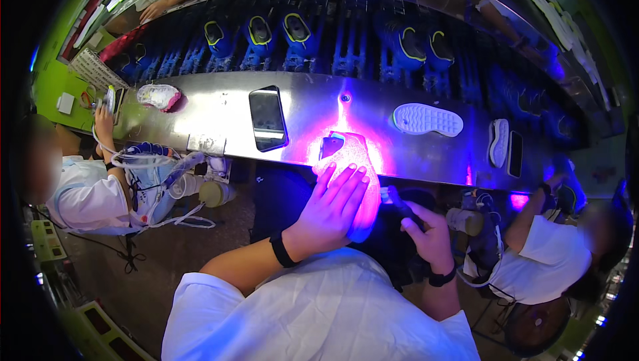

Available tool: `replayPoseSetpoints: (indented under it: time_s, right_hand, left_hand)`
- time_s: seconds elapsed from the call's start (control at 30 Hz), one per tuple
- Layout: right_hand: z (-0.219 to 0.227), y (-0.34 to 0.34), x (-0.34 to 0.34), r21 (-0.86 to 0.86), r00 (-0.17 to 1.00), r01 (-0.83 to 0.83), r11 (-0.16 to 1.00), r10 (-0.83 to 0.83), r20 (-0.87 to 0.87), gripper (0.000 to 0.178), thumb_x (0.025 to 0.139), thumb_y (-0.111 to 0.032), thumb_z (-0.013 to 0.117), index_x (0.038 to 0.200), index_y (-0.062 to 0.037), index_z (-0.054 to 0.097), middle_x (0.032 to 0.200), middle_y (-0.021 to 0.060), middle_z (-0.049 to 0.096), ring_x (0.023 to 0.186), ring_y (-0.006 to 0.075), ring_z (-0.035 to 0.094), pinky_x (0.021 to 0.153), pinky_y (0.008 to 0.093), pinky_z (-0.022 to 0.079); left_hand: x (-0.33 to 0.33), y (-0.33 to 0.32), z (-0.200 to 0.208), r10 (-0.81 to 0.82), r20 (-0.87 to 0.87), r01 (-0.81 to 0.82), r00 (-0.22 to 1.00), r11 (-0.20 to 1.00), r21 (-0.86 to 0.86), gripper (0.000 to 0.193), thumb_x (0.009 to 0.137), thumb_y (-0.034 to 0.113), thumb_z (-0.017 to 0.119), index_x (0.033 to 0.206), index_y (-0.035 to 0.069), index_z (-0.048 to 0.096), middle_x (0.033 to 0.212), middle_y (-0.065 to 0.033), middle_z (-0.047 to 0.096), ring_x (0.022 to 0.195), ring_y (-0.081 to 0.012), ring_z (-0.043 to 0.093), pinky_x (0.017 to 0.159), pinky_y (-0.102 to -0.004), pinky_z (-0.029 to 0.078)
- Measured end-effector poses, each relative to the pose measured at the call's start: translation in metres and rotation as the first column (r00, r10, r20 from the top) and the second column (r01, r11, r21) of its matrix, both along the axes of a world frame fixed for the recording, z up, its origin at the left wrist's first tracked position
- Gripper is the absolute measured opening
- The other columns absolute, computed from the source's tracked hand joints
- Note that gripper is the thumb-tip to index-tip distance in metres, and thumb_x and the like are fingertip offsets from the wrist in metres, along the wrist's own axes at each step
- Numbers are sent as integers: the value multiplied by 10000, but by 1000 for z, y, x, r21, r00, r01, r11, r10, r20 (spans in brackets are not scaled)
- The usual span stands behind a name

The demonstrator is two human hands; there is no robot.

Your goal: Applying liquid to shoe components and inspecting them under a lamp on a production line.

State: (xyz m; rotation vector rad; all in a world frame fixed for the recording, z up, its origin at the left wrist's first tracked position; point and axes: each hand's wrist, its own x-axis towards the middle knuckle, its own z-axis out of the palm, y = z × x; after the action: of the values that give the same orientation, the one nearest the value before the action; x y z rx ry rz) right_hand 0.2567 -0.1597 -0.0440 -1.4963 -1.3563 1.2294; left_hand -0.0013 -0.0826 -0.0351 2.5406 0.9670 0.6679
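A shoe, washed in pink and violet light, rests at the near edge of the metal bench with its lower end over my lap. My left hand holds the shoe, its fingers laid over the upper and its thumb hidden. Beside the shoe on the right, my right hand grips a dark-handled tool with a pale tip, which looks like a brush. The tip is close to the shoe's side; whether it touches I cannot tell.
On the metal bench lie a phone, a white sole, a pink-white shoe part and another sole. Behind runs a dark rack carrying several shoes. Co-workers sit left and right.
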Motion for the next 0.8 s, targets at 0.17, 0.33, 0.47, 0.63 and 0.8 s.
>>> replayPoseSetpoints:
  time_s: [0.17, 0.33, 0.47, 0.63, 0.8]
  right_hand:
    - [4, 18, 9, -77, 1000, 2, 997, -4, -22, 411, 959, -65, 679, 1357, 18, 624, 964, 19, 666, 844, 89, 613, 799, 263, 513]
    - [3, 3, 13, -31, 999, -35, 999, 34, -23, 423, 951, -50, 671, 1365, 20, 618, 990, 21, 670, 846, 94, 613, 809, 269, 512]
    - [8, -10, 15, -100, 992, 48, 994, -59, -115, 431, 940, -41, 670, 1361, 34, 616, 990, 27, 671, 841, 97, 616, 808, 271, 512]
    - [10, -21, 17, -88, 986, 78, 993, -90, -139, 407, 937, -51, 682, 1339, 4, 644, 888, 25, 688, 818, 92, 625, 802, 269, 516]
    - [22, -29, 16, -94, 981, 97, 991, -111, -161, 394, 942, -56, 690, 1326, 22, 646, 878, 27, 674, 808, 97, 621, 791, 265, 509]
  left_hand:
    - [11, -1, 5, 18, -26, -18, 1000, 1000, 0, 795, 717, 237, 765, 1395, -76, 492, 1480, -257, 472, 1423, -415, 427, 1207, -616, 237]
    - [20, 1, 9, 55, -11, -55, 998, 998, 0, 785, 720, 236, 763, 1387, -79, 496, 1459, -261, 490, 1407, -415, 447, 1202, -611, 243]
    - [32, 5, 14, 72, -48, -69, 996, 996, 61, 793, 723, 272, 788, 1374, -82, 505, 1422, -252, 527, 1373, -400, 490, 1187, -596, 278]
    - [44, 8, 17, 123, -50, -115, 991, 984, 134, 809, 719, 329, 817, 1354, -77, 521, 1367, -233, 574, 1329, -373, 540, 1167, -575, 318]
    - [57, 20, 21, 177, 9, -177, 984, 973, 147, 787, 702, 339, 812, 1317, -77, 550, 1305, -223, 612, 1255, -347, 591, 1136, -552, 351]
